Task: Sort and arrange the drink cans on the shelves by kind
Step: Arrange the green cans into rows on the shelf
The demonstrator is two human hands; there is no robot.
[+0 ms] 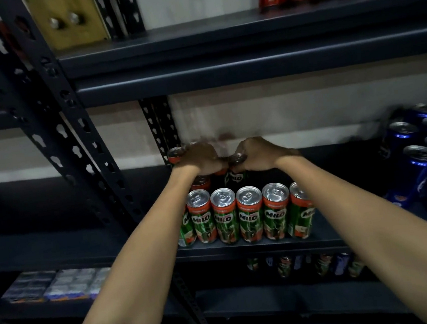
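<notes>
On the dark metal shelf (243, 246), a front row of green Milo cans (250, 213) stands upright, its outer cans partly hidden by forearms. Blue Pepsi cans (420, 165) are cut off at right. Behind, the left hand (201, 159) and right hand (255, 154) each grip blurred back-row cans (236, 176).

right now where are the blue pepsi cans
In the head view the blue Pepsi cans stand at the far right of the middle shelf, right of the Milo cans and apart from them.
</notes>
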